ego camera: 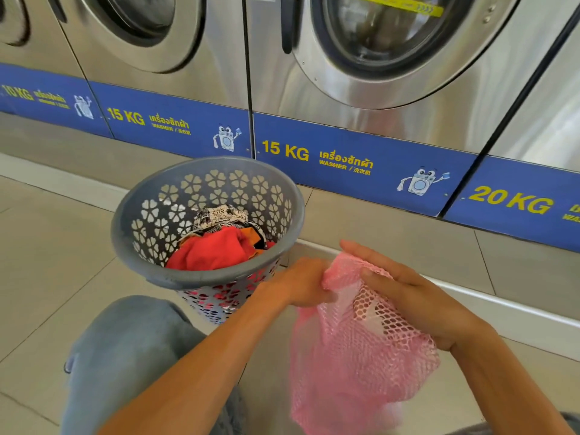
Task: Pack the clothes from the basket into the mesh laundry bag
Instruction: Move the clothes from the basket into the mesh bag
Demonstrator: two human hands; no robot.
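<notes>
A grey plastic basket (131, 215) with flower-shaped holes stands on the tiled floor, left of centre. Inside lie a red garment (210, 252) and a black-and-white patterned cloth (219, 215). To its right I hold a pink mesh laundry bag (351, 356) that hangs down in front of me. My left hand (301, 285) grips the bag's top edge just beside the basket's rim. My right hand (405, 290) pinches the same top edge from the right, its fingers lying over the mesh. Something pale shows through the mesh; what it is I cannot tell.
A row of steel front-loading washers (376, 73) with blue 15 KG and 20 KG labels stands right behind the basket. A raised step (518, 312) runs along their base. My knee in grey trousers (125, 350) is at lower left.
</notes>
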